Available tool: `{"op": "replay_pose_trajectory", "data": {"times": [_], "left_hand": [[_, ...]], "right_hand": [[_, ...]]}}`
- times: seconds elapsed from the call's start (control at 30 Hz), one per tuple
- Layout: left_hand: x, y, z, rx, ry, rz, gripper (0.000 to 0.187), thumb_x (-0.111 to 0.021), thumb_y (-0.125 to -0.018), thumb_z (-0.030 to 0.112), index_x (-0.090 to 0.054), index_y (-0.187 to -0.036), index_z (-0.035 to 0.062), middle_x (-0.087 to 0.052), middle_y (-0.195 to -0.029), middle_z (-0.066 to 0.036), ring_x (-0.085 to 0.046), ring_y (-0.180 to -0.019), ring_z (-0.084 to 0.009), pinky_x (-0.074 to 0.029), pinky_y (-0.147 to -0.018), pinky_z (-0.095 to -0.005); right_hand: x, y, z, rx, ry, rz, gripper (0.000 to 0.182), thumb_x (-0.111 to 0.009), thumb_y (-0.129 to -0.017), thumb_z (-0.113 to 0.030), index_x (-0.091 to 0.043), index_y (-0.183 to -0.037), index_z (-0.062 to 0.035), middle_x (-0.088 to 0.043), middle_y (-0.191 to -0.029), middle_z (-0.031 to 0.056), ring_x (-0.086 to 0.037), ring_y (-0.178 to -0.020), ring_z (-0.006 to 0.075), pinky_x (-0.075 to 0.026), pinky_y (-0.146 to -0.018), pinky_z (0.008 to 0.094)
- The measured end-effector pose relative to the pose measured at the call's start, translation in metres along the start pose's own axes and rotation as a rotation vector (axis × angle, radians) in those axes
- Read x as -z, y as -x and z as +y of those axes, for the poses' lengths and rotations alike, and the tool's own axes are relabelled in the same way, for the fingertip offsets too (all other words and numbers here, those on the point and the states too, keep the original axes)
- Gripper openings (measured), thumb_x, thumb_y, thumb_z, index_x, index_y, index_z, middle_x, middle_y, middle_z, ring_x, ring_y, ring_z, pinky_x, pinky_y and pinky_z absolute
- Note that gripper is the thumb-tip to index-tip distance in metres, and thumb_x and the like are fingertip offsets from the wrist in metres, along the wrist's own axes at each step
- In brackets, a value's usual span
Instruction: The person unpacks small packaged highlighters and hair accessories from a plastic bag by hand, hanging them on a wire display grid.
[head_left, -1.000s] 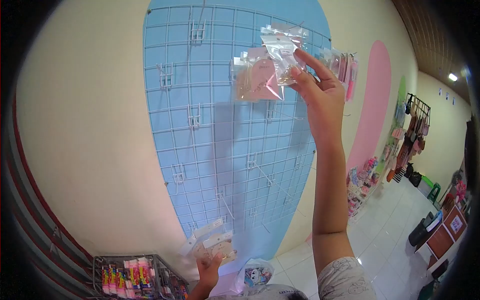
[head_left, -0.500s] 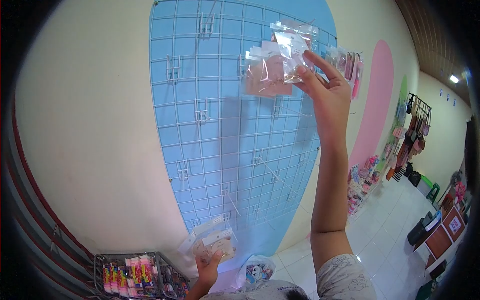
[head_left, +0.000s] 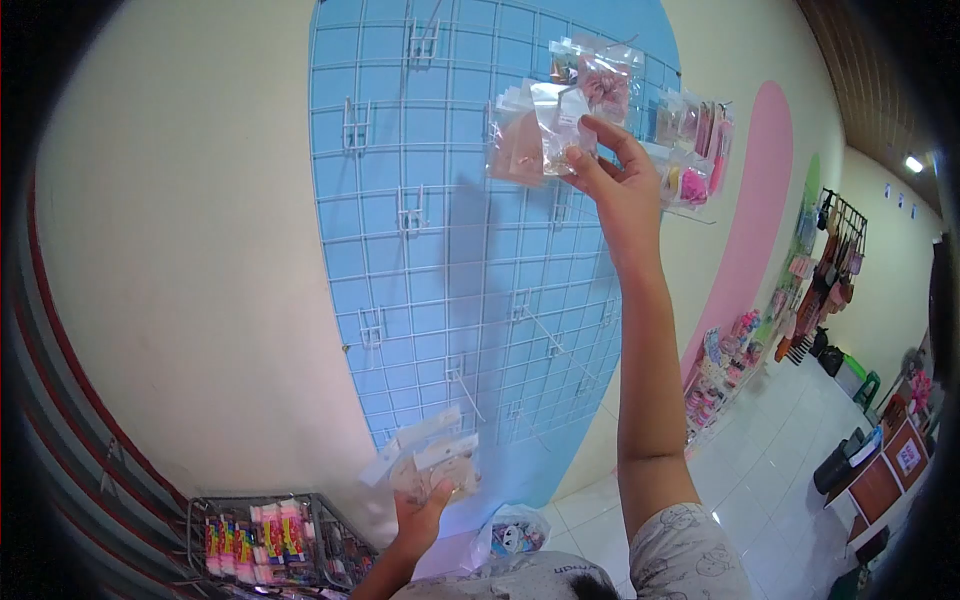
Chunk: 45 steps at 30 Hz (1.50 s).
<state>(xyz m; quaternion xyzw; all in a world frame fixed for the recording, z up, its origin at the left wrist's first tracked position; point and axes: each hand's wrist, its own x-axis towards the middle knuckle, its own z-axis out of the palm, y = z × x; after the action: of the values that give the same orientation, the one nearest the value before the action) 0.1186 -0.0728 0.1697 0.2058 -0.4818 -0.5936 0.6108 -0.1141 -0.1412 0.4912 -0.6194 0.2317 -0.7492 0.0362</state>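
My right hand [head_left: 615,175] is raised, thumb and fingers pinching a small clear plastic packet [head_left: 562,112] with a white label. This packet overlaps the front of several similar packets with pinkish cards [head_left: 510,150] hanging at the upper part of a white wire grid panel [head_left: 440,240]. Whether it is on their hook cannot be made out. Just above hangs a packet with a pink bow-like item [head_left: 606,90]. Low down, my left hand [head_left: 422,515] grips several clear packets [head_left: 450,452] with pale cards, fanned out.
Bare hooks [head_left: 412,212] stick out of the grid on the blue wall. More packets [head_left: 690,185] hang to its right. A wire basket [head_left: 195,540] of colourful packs stands at lower left, a printed plastic bag [head_left: 518,535] beside it on the floor.
My right hand has moved left and slightly down with its packet, uncovering the pink bow-like item and the packets at right. The left hand's packets have shifted slightly.
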Motion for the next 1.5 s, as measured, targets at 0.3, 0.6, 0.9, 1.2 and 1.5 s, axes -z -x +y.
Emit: {"op": "replay_pose_trajectory", "data": {"times": [0.3, 0.6, 0.9, 1.2, 1.5], "left_hand": [[-0.070, -0.080, 0.080, -0.059, 0.118, -0.232, 0.055, -0.064, -0.086, 0.010, -0.036, -0.132, -0.0011, -0.053, -0.122, -0.013, -0.055, -0.109, -0.0209, -0.048, -0.092, -0.0344], [-0.120, -0.095, 0.108, -0.106, 0.273, -0.299, 0.046, -0.043, -0.096, 0.027, -0.034, -0.132, -0.0009, -0.052, -0.123, -0.018, -0.056, -0.111, -0.0304, -0.052, -0.087, -0.0456], [-0.118, -0.098, 0.097, -0.207, 0.198, -0.212, 0.041, -0.053, -0.093, 0.018, -0.042, -0.126, -0.0030, -0.058, -0.116, -0.016, -0.060, -0.104, -0.0276, -0.052, -0.086, -0.0401], [-0.119, -0.088, 0.107, -0.219, 0.163, -0.209, 0.043, -0.058, -0.090, 0.013, -0.043, -0.127, -0.0028, -0.059, -0.113, -0.015, -0.063, -0.098, -0.0250, -0.058, -0.078, -0.0387], [-0.134, -0.105, 0.137, -0.333, 0.137, -0.247, 0.041, -0.059, -0.089, 0.015, -0.045, -0.123, -0.0036, -0.059, -0.111, -0.016, -0.064, -0.096, -0.0245, -0.059, -0.073, -0.0357]], "right_hand": [[0.003, 0.108, -0.012, -0.055, 0.178, -0.125, 0.025, -0.071, -0.079, -0.016, -0.061, -0.099, -0.0052, -0.061, -0.097, 0.0035, -0.058, -0.078, 0.0109, -0.047, -0.063, 0.0233], [0.013, 0.104, -0.014, -0.189, 0.081, -0.170, 0.022, -0.069, -0.084, -0.020, -0.063, -0.091, -0.0011, -0.060, -0.079, 0.0004, -0.054, -0.071, 0.0057, -0.045, -0.060, 0.0206], [0.020, -0.019, -0.041, 0.078, 0.096, 0.064, 0.030, -0.066, -0.086, -0.025, -0.064, -0.089, 0.0041, -0.061, -0.076, 0.0020, -0.053, -0.067, 0.0059, -0.043, -0.059, 0.0208], [0.015, -0.043, -0.031, -0.066, 0.049, 0.047, 0.031, -0.068, -0.082, -0.026, -0.066, -0.083, 0.0044, -0.063, -0.073, 0.0044, -0.055, -0.062, 0.0074, -0.044, -0.054, 0.0224], [0.010, -0.052, -0.011, -0.052, 0.208, 0.058, 0.034, -0.068, -0.081, -0.030, -0.067, -0.082, 0.0038, -0.062, -0.069, 0.0047, -0.056, -0.060, 0.0095, -0.045, -0.052, 0.0234]]}}
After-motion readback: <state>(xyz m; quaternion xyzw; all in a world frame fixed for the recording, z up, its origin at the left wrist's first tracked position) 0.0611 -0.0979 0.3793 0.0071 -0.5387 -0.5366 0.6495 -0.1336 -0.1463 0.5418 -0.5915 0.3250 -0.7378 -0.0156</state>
